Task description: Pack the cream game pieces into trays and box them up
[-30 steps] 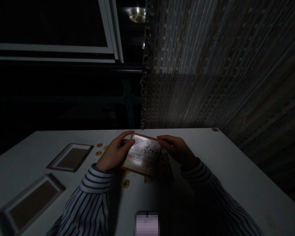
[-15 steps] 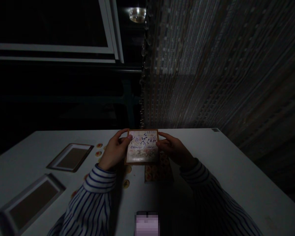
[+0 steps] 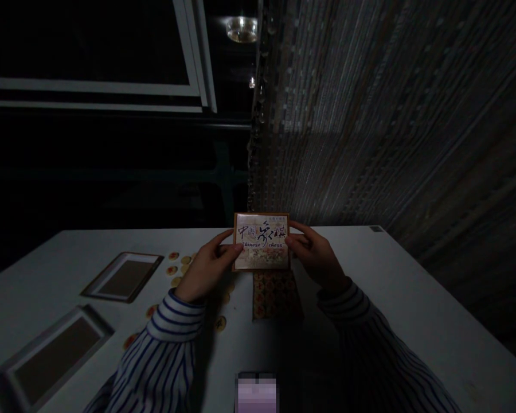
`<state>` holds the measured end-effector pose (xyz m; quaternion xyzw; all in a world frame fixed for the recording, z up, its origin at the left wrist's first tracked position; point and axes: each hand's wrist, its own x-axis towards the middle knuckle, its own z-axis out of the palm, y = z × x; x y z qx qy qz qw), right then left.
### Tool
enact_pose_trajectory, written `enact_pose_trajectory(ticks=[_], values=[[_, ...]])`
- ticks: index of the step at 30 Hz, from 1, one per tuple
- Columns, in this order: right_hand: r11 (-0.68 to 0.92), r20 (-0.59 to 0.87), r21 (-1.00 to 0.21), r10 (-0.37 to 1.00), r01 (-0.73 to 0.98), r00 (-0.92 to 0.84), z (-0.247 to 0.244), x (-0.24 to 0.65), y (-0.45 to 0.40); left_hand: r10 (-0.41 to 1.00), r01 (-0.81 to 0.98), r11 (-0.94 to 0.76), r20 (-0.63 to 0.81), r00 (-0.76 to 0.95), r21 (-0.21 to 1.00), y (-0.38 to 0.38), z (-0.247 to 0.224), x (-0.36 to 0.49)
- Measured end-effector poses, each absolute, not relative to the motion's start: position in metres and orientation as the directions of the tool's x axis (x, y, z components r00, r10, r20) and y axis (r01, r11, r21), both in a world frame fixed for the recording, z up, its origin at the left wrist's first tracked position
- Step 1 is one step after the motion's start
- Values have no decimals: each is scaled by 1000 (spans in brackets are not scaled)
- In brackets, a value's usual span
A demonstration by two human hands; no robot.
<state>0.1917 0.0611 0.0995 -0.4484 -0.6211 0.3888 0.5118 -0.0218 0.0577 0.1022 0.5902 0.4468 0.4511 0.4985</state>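
Observation:
Between both hands I hold up a Chinese chess box lid (image 3: 261, 255), its printed face turned toward me. My left hand (image 3: 208, 264) pinches its left edge, thumb on the front. On the opposite edge my right hand (image 3: 318, 255) grips it, thumb also on the front. Below and partly behind the lid, a box of chess pieces (image 3: 276, 295) sits on the table, filled with round pieces in rows. Loose round chess pieces (image 3: 172, 270) lie to the left, some hidden by my left hand and sleeve.
On the left of the white table (image 3: 395, 298) lie two shallow open trays, one farther (image 3: 131, 255) and one nearer (image 3: 83, 310). A bead-string curtain (image 3: 327, 115) hangs behind the table's far edge. A pixelated patch (image 3: 257, 396) covers something at the near edge.
Both hands have raised the lid slightly, moving it away and to the right. More of the piece-filled box shows beneath it.

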Motion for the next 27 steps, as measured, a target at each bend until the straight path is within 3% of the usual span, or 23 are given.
enact_pose_trajectory(ticks=[6, 15, 22, 27], values=[[317, 319, -930, 948, 186, -20, 102, 193, 60, 965, 169, -132, 88, 245, 977, 56, 99, -22], [282, 278, -941, 959, 187, -52, 99, 194, 62, 981, 87, -26, 9, 194, 996, 57, 103, -24], [226, 186, -917, 971, 330, -148, 93, 195, 61, 996, 24, 38, -39, 80, 999, 57, 107, -24], [190, 147, -943, 974, 274, -170, 95, 194, 61, 994, 12, 30, -31, 109, 999, 57, 107, -21]])
